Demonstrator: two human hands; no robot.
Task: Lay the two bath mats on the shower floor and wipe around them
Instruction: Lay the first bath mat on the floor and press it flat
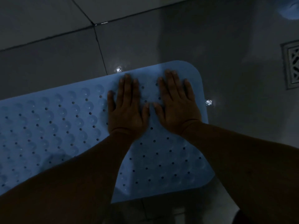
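Observation:
A light blue rubber bath mat [53, 125], dotted with round holes and raised bumps, lies flat on the dark grey tiled shower floor [161, 39]. It runs from the left edge of the view to a rounded end at the right. My left hand [127, 107] and my right hand [176, 104] lie side by side, palms down with straight fingers, pressing on the mat near its far right corner. Only one mat is in view. No cloth is visible.
A square metal floor drain [291, 63] is set in the floor at the right edge. Dark grout lines cross the tiles beyond the mat. Two bright glints shine on the wet-looking floor beside the mat's far and right edges. The lighting is dim.

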